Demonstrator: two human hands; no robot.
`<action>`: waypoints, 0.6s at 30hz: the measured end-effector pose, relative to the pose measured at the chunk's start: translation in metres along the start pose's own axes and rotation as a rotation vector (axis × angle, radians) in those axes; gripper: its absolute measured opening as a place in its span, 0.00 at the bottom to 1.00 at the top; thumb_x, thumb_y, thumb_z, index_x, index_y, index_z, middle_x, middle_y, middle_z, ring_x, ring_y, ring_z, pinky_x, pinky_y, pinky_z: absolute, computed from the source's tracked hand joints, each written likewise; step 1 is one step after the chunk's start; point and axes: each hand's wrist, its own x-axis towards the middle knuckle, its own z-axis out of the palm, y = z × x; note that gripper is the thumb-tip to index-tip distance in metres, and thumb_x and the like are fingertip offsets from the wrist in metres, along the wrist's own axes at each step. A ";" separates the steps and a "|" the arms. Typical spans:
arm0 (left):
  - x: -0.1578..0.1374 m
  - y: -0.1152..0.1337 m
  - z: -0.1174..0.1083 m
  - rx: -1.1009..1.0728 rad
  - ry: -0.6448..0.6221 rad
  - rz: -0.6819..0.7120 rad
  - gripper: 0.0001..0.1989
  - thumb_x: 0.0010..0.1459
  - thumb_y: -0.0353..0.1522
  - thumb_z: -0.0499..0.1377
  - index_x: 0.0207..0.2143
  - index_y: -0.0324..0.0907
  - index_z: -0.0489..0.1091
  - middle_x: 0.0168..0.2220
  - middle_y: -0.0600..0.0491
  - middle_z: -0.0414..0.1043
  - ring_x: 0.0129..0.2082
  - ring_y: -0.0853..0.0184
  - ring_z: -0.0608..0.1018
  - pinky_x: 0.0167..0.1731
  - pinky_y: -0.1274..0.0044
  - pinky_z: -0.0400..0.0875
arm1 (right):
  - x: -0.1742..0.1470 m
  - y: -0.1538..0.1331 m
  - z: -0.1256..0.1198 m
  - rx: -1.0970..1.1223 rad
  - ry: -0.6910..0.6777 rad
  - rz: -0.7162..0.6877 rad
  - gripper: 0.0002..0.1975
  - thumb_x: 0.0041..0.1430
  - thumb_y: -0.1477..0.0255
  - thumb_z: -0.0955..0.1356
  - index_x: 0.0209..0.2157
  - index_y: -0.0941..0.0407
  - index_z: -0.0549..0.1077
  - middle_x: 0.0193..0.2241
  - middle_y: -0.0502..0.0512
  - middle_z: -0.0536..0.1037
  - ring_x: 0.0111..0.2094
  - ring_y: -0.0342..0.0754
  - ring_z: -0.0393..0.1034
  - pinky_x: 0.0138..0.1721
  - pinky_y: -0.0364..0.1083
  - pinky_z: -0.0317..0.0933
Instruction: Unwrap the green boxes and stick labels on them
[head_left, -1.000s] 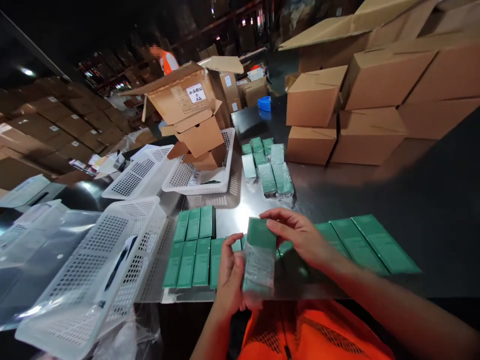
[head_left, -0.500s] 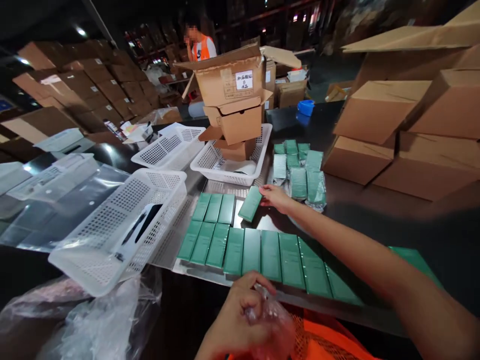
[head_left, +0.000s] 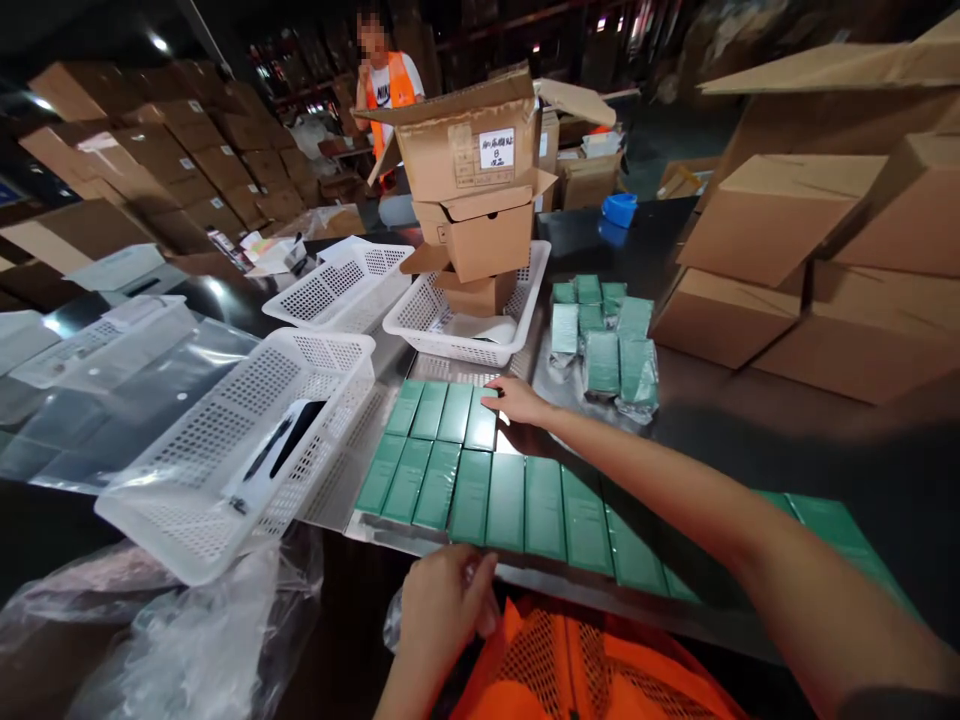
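A flat green box lies at the right end of the back row, against its neighbour. My right hand reaches across the table and pinches this box at its upper right edge. Two rows of matching green boxes lie side by side along the metal surface, the front row running under my right forearm. My left hand is closed near the table's front edge, in front of my orange vest. Crumpled clear plastic film shows around its fingers, partly hidden by the hand.
Plastic-wrapped green packs sit behind my right hand. White perforated baskets stand left and behind, one holding stacked cardboard boxes. Large cartons rise at right. Clear plastic bags lie lower left. A co-worker stands at the back.
My right hand has moved left and lowered the tilted green box into line with the back row. My left hand, with the plastic film, has shifted left and turned.
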 end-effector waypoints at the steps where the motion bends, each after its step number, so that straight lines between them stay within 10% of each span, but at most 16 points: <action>1: 0.003 -0.003 0.001 0.000 0.006 -0.002 0.18 0.65 0.42 0.53 0.32 0.45 0.80 0.34 0.47 0.83 0.36 0.56 0.82 0.33 0.73 0.63 | 0.001 0.000 0.000 -0.027 -0.006 -0.005 0.08 0.63 0.71 0.73 0.42 0.60 0.78 0.41 0.57 0.79 0.44 0.53 0.73 0.51 0.53 0.67; 12: 0.004 0.003 0.010 0.146 0.051 -0.067 0.15 0.62 0.46 0.59 0.32 0.46 0.77 0.34 0.50 0.82 0.37 0.55 0.83 0.32 0.74 0.63 | -0.014 -0.005 -0.003 -0.160 0.079 -0.095 0.15 0.66 0.70 0.71 0.51 0.62 0.75 0.46 0.62 0.76 0.47 0.54 0.72 0.50 0.51 0.67; 18: 0.011 0.010 0.019 0.395 0.040 -0.037 0.18 0.66 0.44 0.55 0.30 0.44 0.75 0.32 0.47 0.81 0.36 0.54 0.83 0.30 0.74 0.61 | -0.059 0.005 -0.062 -0.267 0.295 -0.147 0.20 0.62 0.71 0.73 0.55 0.56 0.72 0.51 0.59 0.72 0.55 0.56 0.64 0.61 0.51 0.56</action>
